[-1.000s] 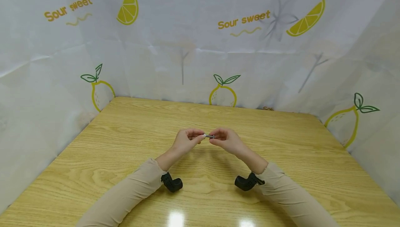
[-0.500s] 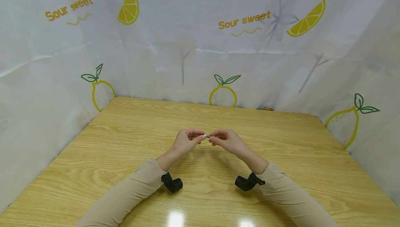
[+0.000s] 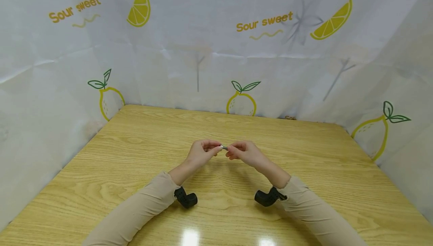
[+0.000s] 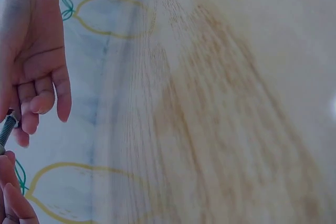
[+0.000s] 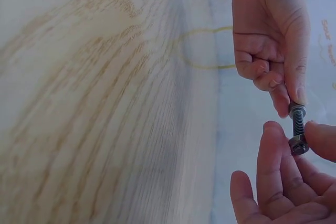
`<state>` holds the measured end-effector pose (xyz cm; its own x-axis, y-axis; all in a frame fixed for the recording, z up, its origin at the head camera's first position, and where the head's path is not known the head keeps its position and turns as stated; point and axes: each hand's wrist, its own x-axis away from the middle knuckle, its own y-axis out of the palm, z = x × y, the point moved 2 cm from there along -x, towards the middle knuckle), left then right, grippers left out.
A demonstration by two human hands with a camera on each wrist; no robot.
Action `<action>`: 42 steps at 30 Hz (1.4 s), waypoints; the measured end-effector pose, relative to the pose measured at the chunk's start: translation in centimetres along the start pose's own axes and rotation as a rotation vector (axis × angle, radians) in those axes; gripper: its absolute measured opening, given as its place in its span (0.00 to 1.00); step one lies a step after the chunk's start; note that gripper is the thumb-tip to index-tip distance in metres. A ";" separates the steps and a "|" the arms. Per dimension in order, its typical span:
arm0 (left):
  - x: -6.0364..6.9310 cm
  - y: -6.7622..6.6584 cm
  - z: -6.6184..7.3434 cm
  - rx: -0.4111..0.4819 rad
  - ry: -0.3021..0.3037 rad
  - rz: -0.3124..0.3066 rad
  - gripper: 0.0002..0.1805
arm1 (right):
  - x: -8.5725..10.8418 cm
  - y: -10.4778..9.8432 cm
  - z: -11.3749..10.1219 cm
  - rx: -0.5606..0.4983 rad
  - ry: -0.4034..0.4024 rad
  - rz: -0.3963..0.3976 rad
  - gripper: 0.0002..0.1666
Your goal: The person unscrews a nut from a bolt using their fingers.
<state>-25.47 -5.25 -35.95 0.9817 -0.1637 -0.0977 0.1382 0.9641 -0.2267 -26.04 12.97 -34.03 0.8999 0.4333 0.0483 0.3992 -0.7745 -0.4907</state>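
Note:
A small metal bolt (image 3: 224, 148) is held between both hands above the table, with a nut (image 5: 298, 145) threaded on its far end. My left hand (image 3: 199, 154) pinches the head end between thumb and fingers; in the right wrist view this left hand (image 5: 268, 35) comes in from the top. At the nut end is my right hand (image 3: 249, 153), its thumb and fingers round the nut. In the right wrist view the right thumb (image 5: 321, 141) touches the nut's side. Head-on, the fingertips hide most of the nut. The left wrist view cuts off part of the bolt (image 4: 7, 128).
A wood-grain table (image 3: 216, 216) extends under both arms. White cloth (image 3: 182, 50) with lemon prints stands behind it and along the sides. A black wrist mount (image 3: 187, 199) sits at the left cuff, another wrist mount (image 3: 266, 198) at the right.
The right fingers have shifted slightly left over the bolt's end and changed their hold, covering the nut that showed a second ago. The left hand stays still.

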 end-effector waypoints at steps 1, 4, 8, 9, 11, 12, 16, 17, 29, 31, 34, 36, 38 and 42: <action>0.0 0.0 0.0 0.001 0.000 0.000 0.11 | 0.0 0.0 0.0 0.008 -0.001 0.004 0.24; 0.0 0.0 0.0 0.003 0.007 -0.002 0.11 | 0.0 0.0 -0.1 0.014 -0.021 0.033 0.19; 0.0 0.0 0.0 0.006 0.011 -0.005 0.11 | 0.1 0.0 -0.3 0.007 -0.039 0.070 0.18; -0.1 0.0 0.0 0.006 0.010 -0.004 0.11 | 0.1 0.0 -0.3 0.004 -0.038 0.075 0.19; -0.1 0.0 0.0 0.006 0.004 0.000 0.11 | 0.2 -0.1 -0.3 -0.001 -0.035 0.076 0.21; -0.1 0.0 0.1 0.005 0.001 0.004 0.11 | 0.2 -0.1 -0.4 -0.007 -0.031 0.071 0.22; 0.0 0.0 0.1 0.001 -0.015 0.013 0.11 | 0.1 -0.2 -0.4 -0.033 -0.019 0.027 0.23; 0.0 0.0 0.1 0.002 -0.016 0.012 0.11 | 0.0 -0.2 -0.4 -0.039 -0.021 0.017 0.23; 0.0 0.0 0.1 0.015 -0.005 -0.011 0.11 | 0.2 -0.2 -0.4 -0.014 -0.052 0.049 0.22; 0.0 0.0 0.1 0.015 -0.007 -0.010 0.11 | 0.2 -0.2 -0.3 -0.022 -0.041 0.020 0.24; 0.0 0.0 0.1 0.011 -0.010 -0.004 0.12 | 0.1 -0.1 -0.2 -0.034 -0.027 -0.016 0.25; 0.0 0.0 0.1 0.009 -0.010 -0.001 0.12 | 0.1 -0.1 -0.2 -0.032 -0.026 -0.012 0.23; 0.0 0.0 0.1 0.006 -0.009 -0.002 0.12 | 0.0 -0.1 -0.2 -0.025 -0.039 0.012 0.20; 0.0 0.0 0.1 0.009 -0.006 -0.006 0.11 | 0.1 -0.1 -0.2 -0.009 -0.065 0.066 0.15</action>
<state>-25.51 -5.24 -35.88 0.9816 -0.1680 -0.0904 0.1451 0.9651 -0.2181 -26.01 13.03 -33.81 0.9112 0.4100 -0.0401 0.3415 -0.8062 -0.4832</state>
